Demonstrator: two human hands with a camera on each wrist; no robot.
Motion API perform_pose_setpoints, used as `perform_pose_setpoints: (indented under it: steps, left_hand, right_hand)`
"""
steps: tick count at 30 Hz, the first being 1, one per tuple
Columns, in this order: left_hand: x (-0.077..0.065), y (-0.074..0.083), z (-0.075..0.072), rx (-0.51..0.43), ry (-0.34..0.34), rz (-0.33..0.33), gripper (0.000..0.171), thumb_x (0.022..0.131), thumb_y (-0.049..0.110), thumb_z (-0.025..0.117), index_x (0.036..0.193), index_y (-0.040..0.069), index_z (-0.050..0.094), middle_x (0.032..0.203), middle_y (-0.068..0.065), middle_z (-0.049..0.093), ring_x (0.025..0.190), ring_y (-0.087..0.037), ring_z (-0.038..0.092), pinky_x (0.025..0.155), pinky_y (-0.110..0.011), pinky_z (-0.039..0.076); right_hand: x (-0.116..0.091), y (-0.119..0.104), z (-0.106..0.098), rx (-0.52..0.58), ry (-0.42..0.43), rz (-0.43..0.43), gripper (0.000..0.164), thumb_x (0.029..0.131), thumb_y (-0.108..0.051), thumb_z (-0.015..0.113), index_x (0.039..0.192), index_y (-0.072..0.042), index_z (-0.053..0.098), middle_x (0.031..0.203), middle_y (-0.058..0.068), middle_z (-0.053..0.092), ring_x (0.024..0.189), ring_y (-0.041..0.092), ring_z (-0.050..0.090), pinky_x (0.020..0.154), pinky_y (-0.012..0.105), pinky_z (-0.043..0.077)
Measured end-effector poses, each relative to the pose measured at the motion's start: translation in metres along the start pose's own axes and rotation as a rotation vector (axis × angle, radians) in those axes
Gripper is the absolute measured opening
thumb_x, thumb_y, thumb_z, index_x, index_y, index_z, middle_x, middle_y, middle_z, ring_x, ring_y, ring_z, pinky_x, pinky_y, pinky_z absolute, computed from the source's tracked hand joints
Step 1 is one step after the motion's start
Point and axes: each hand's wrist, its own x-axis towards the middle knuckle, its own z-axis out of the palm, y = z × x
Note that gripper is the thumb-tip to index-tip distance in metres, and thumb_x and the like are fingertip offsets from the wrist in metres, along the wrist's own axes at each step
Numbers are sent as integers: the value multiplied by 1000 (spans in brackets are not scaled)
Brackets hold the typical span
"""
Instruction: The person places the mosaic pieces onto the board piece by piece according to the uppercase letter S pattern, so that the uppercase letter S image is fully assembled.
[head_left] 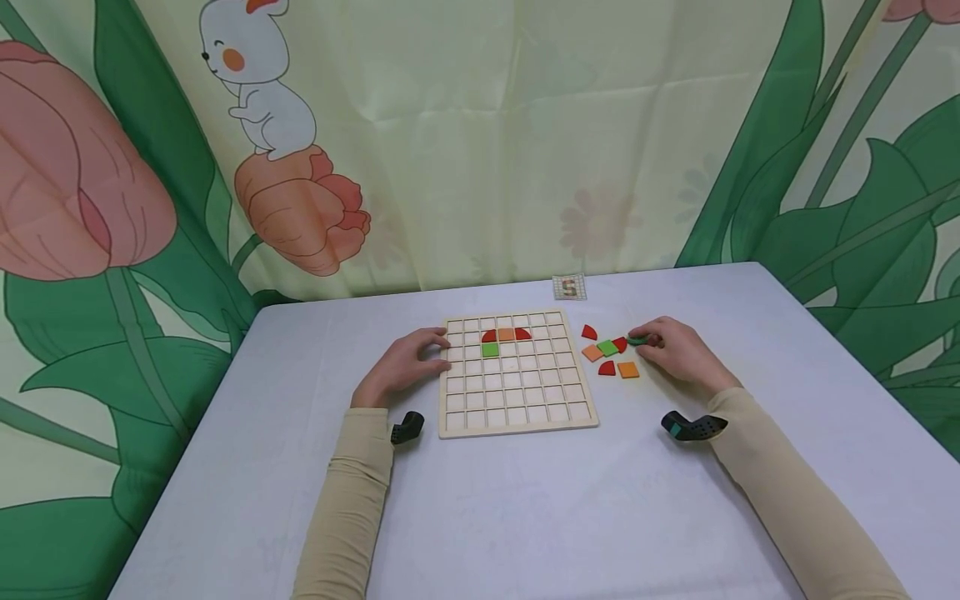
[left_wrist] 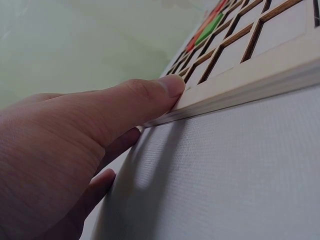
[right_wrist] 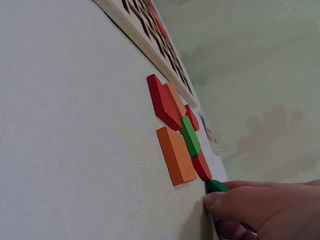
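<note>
A wooden grid board (head_left: 519,408) lies on the table, with a red quarter-round piece (head_left: 489,337), an orange square (head_left: 506,334), another red quarter-round (head_left: 522,334) and a light green square (head_left: 490,350) in its upper cells. At the board's left edge rests my left hand (head_left: 405,360), its thumb (left_wrist: 172,86) touching the rim and its fingers fairly straight. My right hand (head_left: 681,352) pinches a dark green piece (right_wrist: 216,186) between thumb and fingers, just right of the loose pieces; most of that piece is hidden by the fingers.
Loose pieces lie right of the board: an orange square (head_left: 628,370), a lighter orange square (head_left: 592,353), a green square (head_left: 607,347) and several red quarter-rounds (head_left: 607,368). Behind them sits a small pattern card (head_left: 569,287). A printed curtain (head_left: 480,167) hangs behind the white-covered table (head_left: 480,517).
</note>
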Motion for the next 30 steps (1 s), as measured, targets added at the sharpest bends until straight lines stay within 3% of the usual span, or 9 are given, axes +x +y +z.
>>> perform_pose_setpoints:
  steps: [15, 20, 25, 30]
  left_hand:
    - [-1, -1, 0, -20, 4, 4, 34, 87, 27, 75, 116, 11, 66, 146, -3, 49, 141, -23, 36, 117, -39, 26]
    - [-2, -2, -1, -5, 6, 10, 35, 87, 27, 75, 117, 10, 65, 146, -4, 49, 141, -24, 36, 117, -40, 26]
    - [-2, -1, -1, -5, 4, 7, 35, 87, 26, 75, 117, 10, 65, 146, -5, 49, 141, -24, 36, 117, -40, 26]
    - [-1, 0, -1, -12, 6, 9, 35, 87, 26, 75, 117, 10, 65, 146, -5, 49, 141, -24, 36, 117, -40, 26]
  right_hand:
    - [1, -11, -3, -21, 46, -23, 32, 93, -11, 66, 121, 5, 64, 112, 23, 61, 98, 34, 52, 89, 50, 48]
    - [6, -37, 5, 4, 63, -54, 31, 93, -12, 67, 120, 2, 67, 112, 20, 61, 98, 32, 55, 86, 46, 51]
    - [14, -73, 20, 16, 46, -150, 29, 90, -12, 70, 117, -1, 70, 104, 15, 62, 92, 27, 57, 77, 39, 51]
    - [25, -112, 40, 17, -23, -271, 27, 90, -12, 70, 116, -2, 71, 103, 11, 63, 89, 23, 55, 74, 34, 46]
